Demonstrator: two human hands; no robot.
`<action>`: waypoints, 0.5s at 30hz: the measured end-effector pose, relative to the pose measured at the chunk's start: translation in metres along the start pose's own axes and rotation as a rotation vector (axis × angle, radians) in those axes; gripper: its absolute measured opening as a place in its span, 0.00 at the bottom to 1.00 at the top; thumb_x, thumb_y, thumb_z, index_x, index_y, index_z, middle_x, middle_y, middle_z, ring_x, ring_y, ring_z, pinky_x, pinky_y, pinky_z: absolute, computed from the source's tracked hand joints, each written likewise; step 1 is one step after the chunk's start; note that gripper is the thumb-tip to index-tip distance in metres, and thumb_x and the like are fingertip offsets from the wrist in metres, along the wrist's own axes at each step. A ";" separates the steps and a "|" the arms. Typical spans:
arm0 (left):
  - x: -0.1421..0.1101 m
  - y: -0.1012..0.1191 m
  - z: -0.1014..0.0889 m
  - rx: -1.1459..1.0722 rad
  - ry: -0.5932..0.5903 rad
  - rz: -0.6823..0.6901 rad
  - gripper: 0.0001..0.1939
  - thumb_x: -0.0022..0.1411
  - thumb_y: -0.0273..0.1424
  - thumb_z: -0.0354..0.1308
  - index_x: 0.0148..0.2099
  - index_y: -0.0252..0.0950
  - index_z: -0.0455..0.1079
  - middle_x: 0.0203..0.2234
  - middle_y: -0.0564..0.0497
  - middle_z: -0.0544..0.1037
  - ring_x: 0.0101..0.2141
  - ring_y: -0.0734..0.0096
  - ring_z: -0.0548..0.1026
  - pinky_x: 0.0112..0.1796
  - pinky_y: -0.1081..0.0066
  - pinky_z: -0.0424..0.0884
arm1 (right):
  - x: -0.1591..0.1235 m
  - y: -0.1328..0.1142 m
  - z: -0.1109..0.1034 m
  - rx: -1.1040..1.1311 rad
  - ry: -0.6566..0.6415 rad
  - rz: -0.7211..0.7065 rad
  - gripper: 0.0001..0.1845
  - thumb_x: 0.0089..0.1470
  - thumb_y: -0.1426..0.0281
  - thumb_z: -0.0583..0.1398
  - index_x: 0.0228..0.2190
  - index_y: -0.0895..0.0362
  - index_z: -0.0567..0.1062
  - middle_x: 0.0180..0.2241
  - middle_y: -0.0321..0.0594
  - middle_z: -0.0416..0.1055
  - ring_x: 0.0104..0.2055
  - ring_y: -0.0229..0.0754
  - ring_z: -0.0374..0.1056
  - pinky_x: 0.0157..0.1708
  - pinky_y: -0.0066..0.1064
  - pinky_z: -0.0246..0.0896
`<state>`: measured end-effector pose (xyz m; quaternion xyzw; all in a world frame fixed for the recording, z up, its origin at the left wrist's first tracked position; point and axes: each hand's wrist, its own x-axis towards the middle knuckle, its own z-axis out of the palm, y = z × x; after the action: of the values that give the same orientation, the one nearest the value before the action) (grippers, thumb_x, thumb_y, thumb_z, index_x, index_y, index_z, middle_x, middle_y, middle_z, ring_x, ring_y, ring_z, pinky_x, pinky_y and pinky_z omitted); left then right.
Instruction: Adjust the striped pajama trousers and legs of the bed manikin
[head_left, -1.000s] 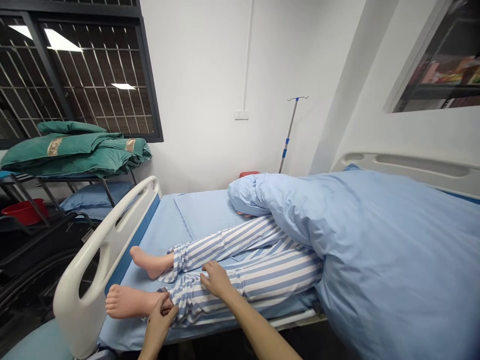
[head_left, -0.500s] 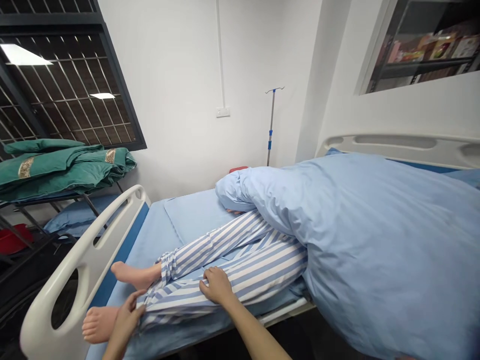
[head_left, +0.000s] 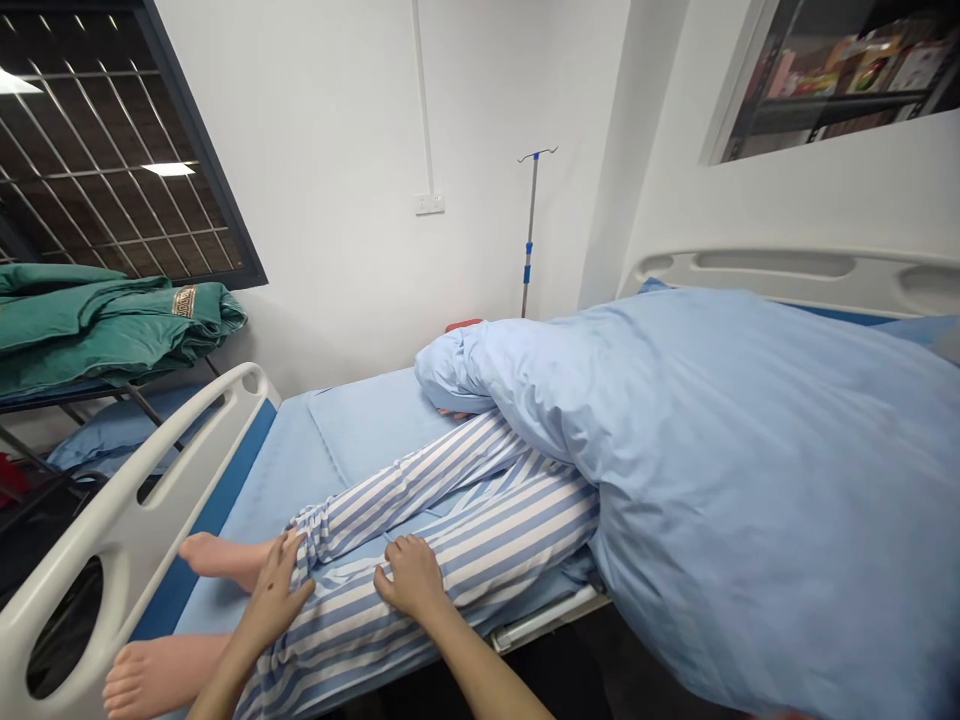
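A manikin's legs in blue-and-white striped trousers (head_left: 487, 535) lie on the bed, its bare far foot (head_left: 225, 560) and near foot (head_left: 154, 675) towards the footboard. My left hand (head_left: 274, 600) reaches over the near leg to the far trouser cuff. Its fingers are apart, touching the cuff beside the ankle. Around the near leg, at about the shin, my right hand (head_left: 415, 578) has its fingers curled on the striped cloth, the thumb on the side nearer the feet. A light blue quilt (head_left: 720, 480) covers the manikin above the thighs.
The footboard (head_left: 172, 450) rises at the left, the headboard (head_left: 780, 265) at the far right. Behind the bed stands an IV pole (head_left: 531, 220). Green folded bedding (head_left: 112, 325) lies on a rack at the left. Part of the quilt hangs over the bed's near side.
My left hand has moved from the near ankle across to the far trouser cuff. My right hand stays on the near leg. The view has shifted slightly right and down.
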<state>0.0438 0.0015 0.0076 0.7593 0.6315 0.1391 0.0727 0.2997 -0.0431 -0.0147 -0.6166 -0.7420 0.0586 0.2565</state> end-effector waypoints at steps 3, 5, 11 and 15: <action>0.029 0.010 0.021 0.055 -0.099 0.016 0.37 0.54 0.35 0.44 0.65 0.27 0.43 0.64 0.37 0.44 0.63 0.56 0.43 0.58 0.59 0.51 | 0.000 0.001 0.002 0.008 0.002 0.000 0.11 0.48 0.63 0.56 0.31 0.57 0.72 0.33 0.44 0.71 0.39 0.48 0.65 0.39 0.37 0.58; 0.044 0.012 0.033 0.139 -0.158 -0.017 0.38 0.54 0.34 0.44 0.66 0.28 0.40 0.64 0.38 0.44 0.63 0.55 0.43 0.57 0.55 0.51 | 0.001 0.002 0.005 0.011 0.004 -0.003 0.11 0.48 0.63 0.56 0.30 0.57 0.72 0.33 0.44 0.71 0.38 0.47 0.65 0.39 0.38 0.58; 0.049 -0.004 0.044 0.494 -0.189 -0.140 0.38 0.53 0.33 0.47 0.66 0.46 0.39 0.63 0.37 0.47 0.62 0.43 0.44 0.52 0.43 0.48 | 0.002 0.005 0.011 0.010 0.005 -0.009 0.11 0.47 0.62 0.56 0.30 0.57 0.71 0.32 0.43 0.70 0.38 0.48 0.64 0.39 0.39 0.58; 0.035 -0.032 0.034 0.658 -0.198 -0.113 0.41 0.50 0.34 0.50 0.65 0.44 0.41 0.60 0.34 0.54 0.61 0.41 0.48 0.54 0.46 0.41 | 0.001 0.005 0.011 0.032 0.002 -0.013 0.10 0.47 0.63 0.56 0.30 0.57 0.71 0.32 0.43 0.70 0.37 0.47 0.64 0.39 0.37 0.58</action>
<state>0.0300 0.0437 -0.0291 0.7158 0.6734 -0.1504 -0.1075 0.2993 -0.0381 -0.0255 -0.6077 -0.7446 0.0679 0.2676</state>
